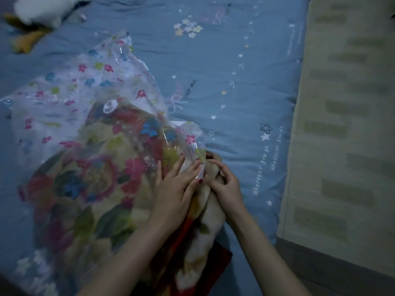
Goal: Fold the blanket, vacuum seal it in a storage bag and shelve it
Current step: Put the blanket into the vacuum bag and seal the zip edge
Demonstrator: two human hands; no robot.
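A folded floral blanket, cream with red, pink and green flowers, lies mostly inside a clear storage bag printed with small flowers. A round white valve sits on the bag's upper face. The blanket's right end sticks out of the bag's open edge. My left hand lies with straight fingers on the plastic at that edge. My right hand grips the protruding cream end of the blanket just outside the bag.
Everything lies on a bed with a blue sheet printed with stars and writing. A white and yellow soft toy sits at the top left. A beige patterned mat runs along the bed's right side.
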